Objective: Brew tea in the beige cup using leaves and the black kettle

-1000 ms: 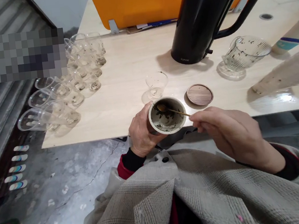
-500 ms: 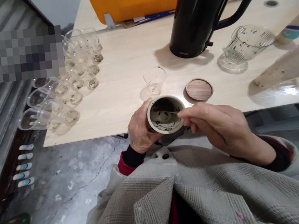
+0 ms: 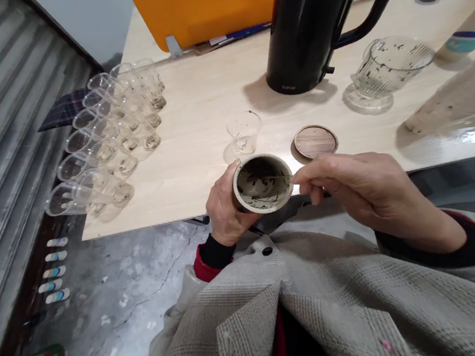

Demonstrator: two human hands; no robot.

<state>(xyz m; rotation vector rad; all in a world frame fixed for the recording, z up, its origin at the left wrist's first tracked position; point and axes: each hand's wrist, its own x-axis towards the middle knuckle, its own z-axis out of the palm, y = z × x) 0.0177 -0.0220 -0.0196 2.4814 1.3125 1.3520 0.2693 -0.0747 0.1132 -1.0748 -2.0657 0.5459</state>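
My left hand [image 3: 224, 205] is wrapped around a pale cup [image 3: 266, 202], tilted so that its open mouth faces me. Dark bits like tea leaves cling to the cup's inner wall and lie at its bottom. At the cup's right rim, my right hand [image 3: 356, 187] pinches a thin yellowish stick [image 3: 280, 176] that reaches into the mouth. Just beyond the cup stands a small clear plastic cup [image 3: 244, 130] with a few dark specks. A round wooden lid or coaster [image 3: 316, 141] lies on the table to its right.
Rows of clear plastic cups [image 3: 108, 150] with dark bits stand at the table's left. A black kettle [image 3: 296, 40] stands behind, near an orange divider [image 3: 205, 10]. On the right are a ribbed glass cup [image 3: 392, 66] and a stack of plastic cups [image 3: 454, 90].
My right hand has moved slightly right, drawing the stick toward the cup's right rim. My left hand still holds the cup. The view has shifted a little.
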